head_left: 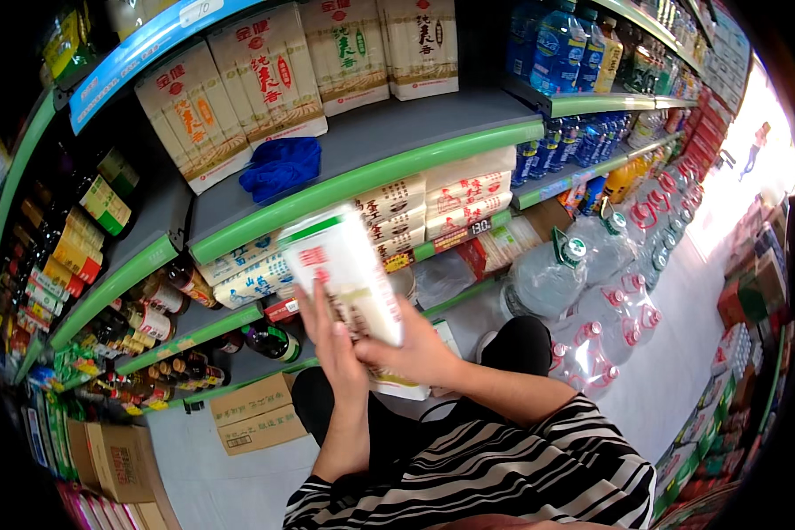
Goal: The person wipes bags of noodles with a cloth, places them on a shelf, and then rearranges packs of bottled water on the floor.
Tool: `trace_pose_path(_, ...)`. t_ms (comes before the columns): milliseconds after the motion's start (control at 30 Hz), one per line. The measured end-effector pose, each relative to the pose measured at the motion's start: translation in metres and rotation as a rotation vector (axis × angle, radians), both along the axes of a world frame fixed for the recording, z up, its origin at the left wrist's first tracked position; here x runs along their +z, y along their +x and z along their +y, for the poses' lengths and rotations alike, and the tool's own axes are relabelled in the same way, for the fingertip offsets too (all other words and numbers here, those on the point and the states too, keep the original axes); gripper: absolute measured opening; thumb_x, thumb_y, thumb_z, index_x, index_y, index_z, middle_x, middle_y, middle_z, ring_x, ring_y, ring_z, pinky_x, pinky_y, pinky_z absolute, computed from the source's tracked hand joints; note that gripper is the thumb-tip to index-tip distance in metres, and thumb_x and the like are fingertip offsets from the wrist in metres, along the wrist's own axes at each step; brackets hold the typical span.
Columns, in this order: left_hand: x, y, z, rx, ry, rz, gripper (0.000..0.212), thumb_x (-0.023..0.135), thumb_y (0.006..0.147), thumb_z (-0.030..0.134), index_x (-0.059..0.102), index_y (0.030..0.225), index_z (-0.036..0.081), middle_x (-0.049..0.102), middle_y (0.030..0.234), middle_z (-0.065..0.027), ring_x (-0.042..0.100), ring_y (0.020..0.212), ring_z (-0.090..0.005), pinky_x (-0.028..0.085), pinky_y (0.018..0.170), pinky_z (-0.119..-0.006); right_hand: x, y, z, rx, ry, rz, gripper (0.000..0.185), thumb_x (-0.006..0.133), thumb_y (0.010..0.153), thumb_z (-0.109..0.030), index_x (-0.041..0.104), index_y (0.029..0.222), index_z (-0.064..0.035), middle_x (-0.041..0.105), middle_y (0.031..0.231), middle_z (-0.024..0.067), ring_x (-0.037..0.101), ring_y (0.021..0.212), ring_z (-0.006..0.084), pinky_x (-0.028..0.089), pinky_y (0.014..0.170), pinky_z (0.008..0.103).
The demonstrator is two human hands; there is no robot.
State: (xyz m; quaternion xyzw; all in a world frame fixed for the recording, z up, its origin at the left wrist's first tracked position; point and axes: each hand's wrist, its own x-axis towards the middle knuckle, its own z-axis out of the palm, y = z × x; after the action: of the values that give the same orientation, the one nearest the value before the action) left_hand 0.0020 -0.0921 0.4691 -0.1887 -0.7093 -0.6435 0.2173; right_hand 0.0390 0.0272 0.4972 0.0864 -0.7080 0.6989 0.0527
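Note:
A white package [344, 265] of what looks like dried noodles, blurred, with a green band and printed writing, is held upright and tilted between my two hands. My left hand [334, 348] lies flat along its left side with the fingers nearly straight. My right hand [407, 351] grips its lower right side, thumb across the front. Behind it, on the grey shelf with a green edge strip [371, 189], stand similar white packages [265, 79] in a row. A crumpled blue cloth [281, 165] lies in front of them on the shelf.
Wrapped noodle packs [467, 192] lie stacked on the shelf below. Large clear water jugs [546, 278] stand on the floor at the right. Sauce bottles [106, 205] fill the left shelves. A flattened cardboard box [258, 414] lies on the floor near my knee. A distant person [756, 151] is at the bright opening.

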Motion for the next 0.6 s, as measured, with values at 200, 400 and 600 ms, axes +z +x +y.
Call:
trace_pose_path(200,0.004,-0.003,0.021,-0.183,0.017,-0.208,0.060,0.056,0.088,0.005,0.026,0.139,-0.002,0.038,0.137,-0.0168,0.045,0.118,-0.0194,0.043,0.091,-0.032,-0.031,0.005,0.068,-0.035,-0.547,-0.161,0.045,0.062,0.085,-0.006,0.040,0.123,0.0040,0.056,0.115,0.0121,0.055,0.102,0.0152,0.046,0.088,0.0310)
trace_pose_path(400,0.043,-0.018,0.054,-0.583,0.129,-0.611,0.043,0.058,0.085,0.002,0.042,0.125,-0.004,0.057,0.118,-0.0139,0.057,0.104,-0.0178,0.047,0.090,-0.032,-0.015,-0.004,0.130,-0.015,-0.531,-0.080,0.048,0.061,0.087,-0.013,0.037,0.124,0.0062,0.055,0.116,0.0143,0.055,0.104,0.0172,0.046,0.088,0.0313)
trace_pose_path(600,0.108,-0.069,0.116,-0.636,0.212,-0.555,0.039,0.064,0.084,0.006,0.046,0.116,-0.007,0.059,0.111,-0.0169,0.062,0.095,-0.0207,0.053,0.081,-0.032,0.053,-0.059,0.185,-0.173,-0.399,-0.018,0.041,0.056,0.091,-0.019,0.042,0.123,0.0041,0.060,0.107,0.0157,0.063,0.090,0.0172,0.054,0.072,0.0295)
